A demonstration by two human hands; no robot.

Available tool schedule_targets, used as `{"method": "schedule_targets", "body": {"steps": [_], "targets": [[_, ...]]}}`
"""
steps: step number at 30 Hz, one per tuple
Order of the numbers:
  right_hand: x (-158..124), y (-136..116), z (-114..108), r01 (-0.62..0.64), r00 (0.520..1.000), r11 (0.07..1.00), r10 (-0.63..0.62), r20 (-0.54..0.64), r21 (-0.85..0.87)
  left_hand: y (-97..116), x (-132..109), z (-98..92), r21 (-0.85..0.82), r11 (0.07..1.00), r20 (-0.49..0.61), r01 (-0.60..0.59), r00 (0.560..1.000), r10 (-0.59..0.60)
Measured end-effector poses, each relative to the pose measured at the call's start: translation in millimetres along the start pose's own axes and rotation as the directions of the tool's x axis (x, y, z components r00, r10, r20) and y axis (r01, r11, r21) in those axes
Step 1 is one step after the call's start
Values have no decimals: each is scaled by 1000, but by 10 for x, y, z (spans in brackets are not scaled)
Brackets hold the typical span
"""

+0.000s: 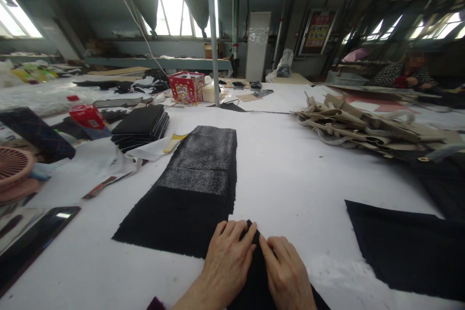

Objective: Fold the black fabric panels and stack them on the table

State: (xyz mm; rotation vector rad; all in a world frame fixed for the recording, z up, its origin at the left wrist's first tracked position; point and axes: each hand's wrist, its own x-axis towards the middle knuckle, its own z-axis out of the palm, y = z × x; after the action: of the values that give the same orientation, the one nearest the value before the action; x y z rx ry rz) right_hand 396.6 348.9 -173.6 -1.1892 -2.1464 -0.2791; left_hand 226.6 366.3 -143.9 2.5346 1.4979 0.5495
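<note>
My left hand [227,264] and my right hand [285,271] are at the bottom edge of the view. Between them, a piece of black fabric [256,276] rises in a fold, gripped from both sides by my fingers. Just beyond my left hand lies a long strip of black fabric [183,208] with frayed edges, its far part dusted pale grey. A wider black fabric panel [403,247] lies apart to the right. All of this rests on a white-covered work table [290,189].
A stack of black fabric pieces [140,126] and a pink fan [12,169] sit left, near a dark tablet [36,247]. Beige bag parts [356,123] pile up right. A red patterned box [187,88] stands by a metal pole [212,34]. A co-worker [399,75] sits far right.
</note>
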Motion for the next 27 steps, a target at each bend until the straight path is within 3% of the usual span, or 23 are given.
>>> {"method": "schedule_targets", "body": {"steps": [22,27], "targets": [[25,-26,-27,-39,999,999,39,-3,-4,12,19,17,15,1000,-2,13,1000,-13],[13,-40,-18,-53,999,999,53,3,-4,-14,20,-27,64,998,-73,-12,997,17]]}}
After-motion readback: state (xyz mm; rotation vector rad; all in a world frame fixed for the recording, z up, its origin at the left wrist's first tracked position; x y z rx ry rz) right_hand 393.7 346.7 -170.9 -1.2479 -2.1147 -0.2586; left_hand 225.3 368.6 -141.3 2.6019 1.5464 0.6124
